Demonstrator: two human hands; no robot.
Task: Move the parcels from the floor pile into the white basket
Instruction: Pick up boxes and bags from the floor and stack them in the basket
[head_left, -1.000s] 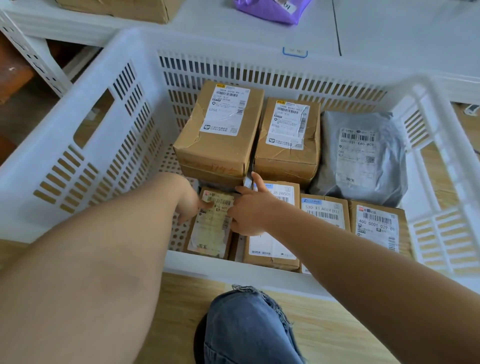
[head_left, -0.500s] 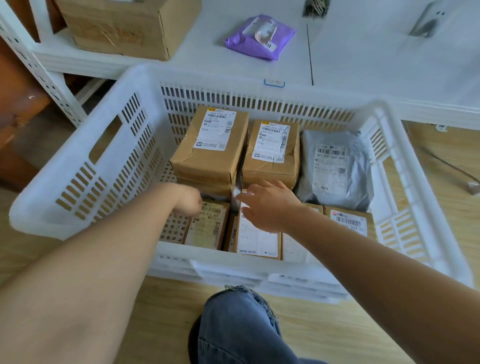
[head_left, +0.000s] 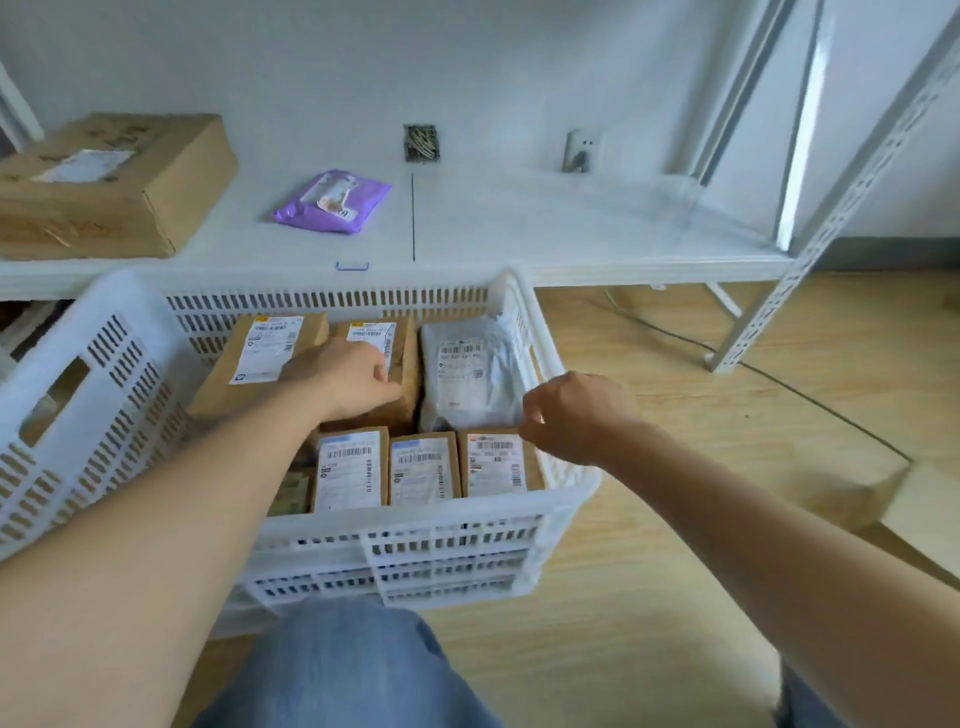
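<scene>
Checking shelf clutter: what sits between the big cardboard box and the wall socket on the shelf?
In the head view, a purple mailer lies between the box and the socket; the shelf is otherwise bare there.

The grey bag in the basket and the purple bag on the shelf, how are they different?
The grey bag lies inside the white basket, packed against brown boxes; the purple bag lies alone on the white shelf behind it. The grey bag looks larger and shows a clear barcode label; the purple bag's label is crumpled. Both are soft plastic mailers lying flat.
</scene>
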